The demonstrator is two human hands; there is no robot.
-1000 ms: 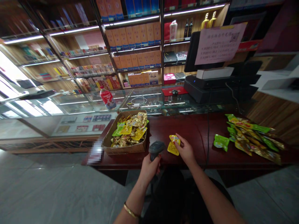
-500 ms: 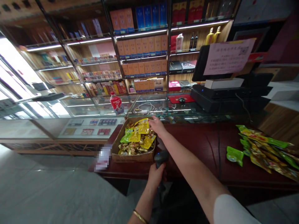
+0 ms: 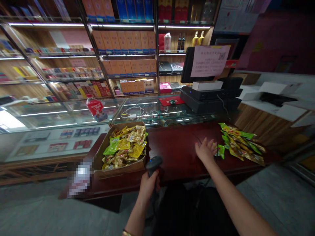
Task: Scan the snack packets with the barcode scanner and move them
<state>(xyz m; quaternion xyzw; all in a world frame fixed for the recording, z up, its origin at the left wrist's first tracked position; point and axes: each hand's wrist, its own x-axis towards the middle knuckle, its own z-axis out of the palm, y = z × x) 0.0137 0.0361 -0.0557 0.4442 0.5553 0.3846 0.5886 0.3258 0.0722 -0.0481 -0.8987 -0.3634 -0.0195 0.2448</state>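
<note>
In the head view my left hand (image 3: 148, 184) is wrapped around the handle of a dark barcode scanner (image 3: 154, 162) at the front edge of the dark red table. My right hand (image 3: 205, 150) is over the table to the right, fingers spread, with nothing visible in it. Just beyond its fingers lies a green snack packet (image 3: 220, 151), partly covered by the hand. A pile of long gold and green snack packets (image 3: 240, 142) sits further right. Left of the scanner stands an open cardboard box (image 3: 120, 170) full of gold, yellow and green packets.
A glass display counter (image 3: 66, 116) runs behind the table, bearing a red bottle (image 3: 96, 108), a white charger cable (image 3: 133, 115) and a mouse (image 3: 172, 102). A monitor (image 3: 189, 65) with a paper notice stands at back right. Shelves of boxed goods line the wall.
My right hand has moved from the cardboard box across to the right, near the green packet. My left hand still holds the scanner. The view has turned to the right.
</note>
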